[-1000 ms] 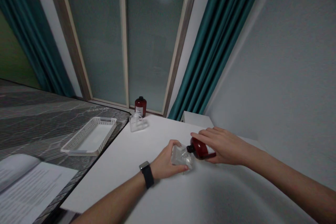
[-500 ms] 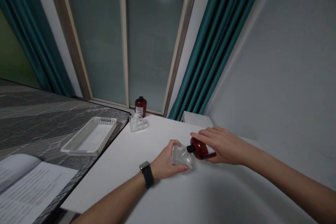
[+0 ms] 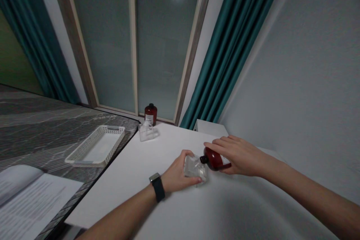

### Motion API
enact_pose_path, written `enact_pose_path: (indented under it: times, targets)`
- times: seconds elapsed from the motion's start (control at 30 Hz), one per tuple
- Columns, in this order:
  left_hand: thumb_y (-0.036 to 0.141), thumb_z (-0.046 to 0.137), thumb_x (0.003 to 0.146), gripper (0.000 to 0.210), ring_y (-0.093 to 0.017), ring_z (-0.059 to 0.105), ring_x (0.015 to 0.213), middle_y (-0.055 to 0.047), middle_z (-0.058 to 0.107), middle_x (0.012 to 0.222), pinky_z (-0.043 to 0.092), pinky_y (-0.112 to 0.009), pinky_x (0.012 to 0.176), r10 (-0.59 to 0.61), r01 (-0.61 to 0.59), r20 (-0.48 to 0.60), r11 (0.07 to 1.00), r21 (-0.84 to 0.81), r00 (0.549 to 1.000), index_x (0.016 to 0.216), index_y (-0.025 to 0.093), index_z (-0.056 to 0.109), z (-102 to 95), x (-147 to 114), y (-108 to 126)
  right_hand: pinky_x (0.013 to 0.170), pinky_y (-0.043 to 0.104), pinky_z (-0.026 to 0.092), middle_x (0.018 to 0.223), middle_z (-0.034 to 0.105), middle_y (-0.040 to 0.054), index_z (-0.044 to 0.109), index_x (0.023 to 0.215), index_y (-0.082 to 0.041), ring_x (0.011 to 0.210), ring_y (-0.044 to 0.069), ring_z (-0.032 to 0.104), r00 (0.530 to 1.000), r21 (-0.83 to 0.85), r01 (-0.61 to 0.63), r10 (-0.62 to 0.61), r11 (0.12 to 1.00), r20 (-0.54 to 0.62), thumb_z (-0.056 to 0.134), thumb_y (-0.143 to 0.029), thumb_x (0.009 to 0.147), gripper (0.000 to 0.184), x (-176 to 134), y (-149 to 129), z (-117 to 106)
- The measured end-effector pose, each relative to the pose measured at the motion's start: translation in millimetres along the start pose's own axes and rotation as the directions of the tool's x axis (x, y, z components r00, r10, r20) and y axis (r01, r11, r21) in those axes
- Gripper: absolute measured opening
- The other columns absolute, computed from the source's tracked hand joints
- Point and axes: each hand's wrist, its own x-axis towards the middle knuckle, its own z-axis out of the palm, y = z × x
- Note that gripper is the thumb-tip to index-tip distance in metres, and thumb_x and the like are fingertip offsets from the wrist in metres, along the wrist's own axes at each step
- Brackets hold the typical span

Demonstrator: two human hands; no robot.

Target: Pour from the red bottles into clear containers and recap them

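Note:
My left hand (image 3: 181,174) is closed around a clear, square-sided bottle (image 3: 192,167) over the white table (image 3: 160,157). My right hand (image 3: 239,155) grips a dark red-brown bottle (image 3: 215,159) with a white label and a black neck. That bottle is tipped on its side, its neck pointing left, over the top of the clear bottle. Whether liquid is flowing between the two cannot be made out. A dark watch (image 3: 157,187) is on my left wrist.
At the table's far left corner stand another red-brown bottle (image 3: 151,113) with a black cap and a clear container (image 3: 147,133). A white perforated basket (image 3: 97,146) and an open book (image 3: 36,204) lie on the grey patterned surface (image 3: 56,120) to the left. A white cabinet (image 3: 210,127) stands beyond the table.

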Motion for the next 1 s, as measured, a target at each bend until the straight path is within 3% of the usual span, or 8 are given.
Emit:
enact_pose_path:
  times: [1.0]
  targets:
    - [0.04, 0.08, 0.07, 0.063, -0.025, 0.056, 0.097, -0.008, 0.058, 0.109, 0.044, -0.035, 0.084, -0.004, 0.004, -0.018, 1.0, -0.011, 1.0, 0.116, 0.018, 0.043, 0.8, 0.2, -2.3, 0.084, 0.04, 0.047, 0.115, 0.07, 0.0101, 0.05, 0.136, -0.023, 0.098, 0.03, 0.066, 0.999, -0.064, 0.014, -0.015, 0.998, -0.029, 0.083, -0.039, 0.072, 0.074, 2.2, 2.6, 0.9]
